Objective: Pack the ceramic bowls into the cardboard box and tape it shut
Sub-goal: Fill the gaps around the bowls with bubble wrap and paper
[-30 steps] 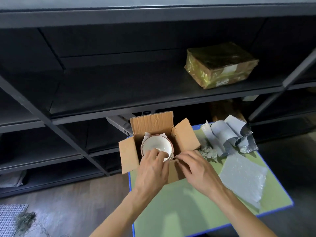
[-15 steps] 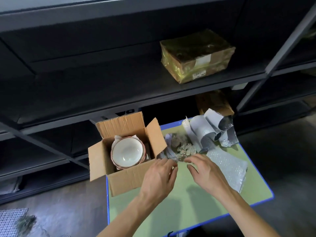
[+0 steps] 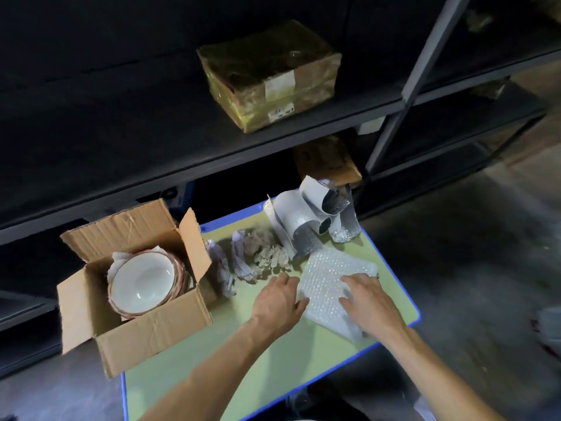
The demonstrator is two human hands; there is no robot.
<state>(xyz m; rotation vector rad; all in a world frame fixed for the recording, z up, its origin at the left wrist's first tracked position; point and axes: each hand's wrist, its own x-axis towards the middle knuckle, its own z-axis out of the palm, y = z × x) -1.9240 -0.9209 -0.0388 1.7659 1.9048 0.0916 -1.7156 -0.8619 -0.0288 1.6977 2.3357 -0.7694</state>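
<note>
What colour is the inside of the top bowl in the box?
White inside, with a reddish-brown rim: top bowl in the cardboard box, head view.

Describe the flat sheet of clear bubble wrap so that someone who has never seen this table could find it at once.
Start from the green table with the blue edge; the open brown cardboard box stands at its left end. The flat sheet of clear bubble wrap lies at the right end, under both hands. Unlike the curled silver-grey foam wraps behind it, it lies flat and shows rows of small bubbles.
</note>
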